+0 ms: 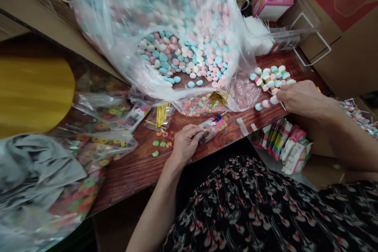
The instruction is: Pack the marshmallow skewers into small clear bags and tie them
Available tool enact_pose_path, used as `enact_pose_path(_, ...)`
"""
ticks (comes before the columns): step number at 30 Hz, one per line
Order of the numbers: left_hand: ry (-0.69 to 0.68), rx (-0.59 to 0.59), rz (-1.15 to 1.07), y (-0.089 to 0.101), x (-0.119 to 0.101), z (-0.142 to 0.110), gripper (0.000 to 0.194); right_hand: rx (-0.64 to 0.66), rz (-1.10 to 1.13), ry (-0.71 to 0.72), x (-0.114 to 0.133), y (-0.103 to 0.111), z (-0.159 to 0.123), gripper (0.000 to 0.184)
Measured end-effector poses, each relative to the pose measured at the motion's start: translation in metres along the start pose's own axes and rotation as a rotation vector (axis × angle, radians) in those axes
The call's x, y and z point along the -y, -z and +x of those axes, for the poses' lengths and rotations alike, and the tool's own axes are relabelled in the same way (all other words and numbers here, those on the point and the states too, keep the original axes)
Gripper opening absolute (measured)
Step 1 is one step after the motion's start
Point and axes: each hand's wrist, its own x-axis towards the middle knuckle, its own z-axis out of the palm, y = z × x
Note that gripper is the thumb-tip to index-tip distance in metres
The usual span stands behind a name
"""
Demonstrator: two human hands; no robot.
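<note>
My left hand (186, 141) pinches the corner of a small printed plastic bag (217, 125) that lies at the table's front edge. Further right, my right hand (298, 96) is closed at the end of a candy skewer (266, 103), threaded with pink, blue and white candies. Behind that hand lies a pile of similar candy skewers (273, 76). Loose ring candies (163, 143), green and orange, are scattered left of my left hand. A big clear bag (118, 43) of pastel candies (177, 55) lies open behind both hands.
Gold twist ties (163, 116) lie in a small bag near the ring candies. A clear plastic basket (283, 41) with a white handle stands back right. Folded printed packets (277, 141) sit below the table edge. Bagged ring candies (79, 193) and a grey cloth (35, 169) are on the left.
</note>
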Motion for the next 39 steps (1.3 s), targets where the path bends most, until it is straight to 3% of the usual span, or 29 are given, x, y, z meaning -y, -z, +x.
enact_pose_path(4,0.019,0.013,-0.027,0.000,0.000,0.002,0.016,-0.329,0.368,0.156,0.006,-0.009,-0.022,0.023)
enact_pose_path(7,0.034,0.021,-0.033,0.001,0.000,0.002,0.017,-0.544,0.697,0.252,0.038,-0.022,-0.028,0.021)
enact_pose_path(10,0.033,0.024,-0.033,0.002,-0.001,0.002,0.017,-0.656,0.819,0.331,0.074,-0.043,-0.018,0.021)
enact_pose_path(15,0.027,0.032,-0.031,0.003,-0.004,0.002,0.017,-0.717,0.758,0.295,0.103,-0.080,0.005,0.024)
enact_pose_path(19,0.007,0.024,-0.025,0.002,-0.003,0.002,0.015,-0.805,0.531,0.325,0.108,-0.090,0.009,0.025)
enact_pose_path(23,-0.011,0.023,-0.019,0.000,0.000,0.001,0.014,-0.895,0.357,0.369,0.122,-0.090,0.009,0.021)
enact_pose_path(30,-0.055,0.049,0.085,-0.004,-0.002,-0.001,0.016,-0.826,0.422,0.382,0.134,-0.084,0.021,0.026)
enact_pose_path(35,-0.249,0.045,0.296,-0.003,-0.013,-0.001,0.024,-0.887,0.496,0.431,0.122,-0.072,0.026,0.023)
enact_pose_path(39,-0.334,0.128,0.283,0.001,-0.026,0.007,0.028,-0.896,0.485,0.471,0.118,-0.063,0.026,0.023)
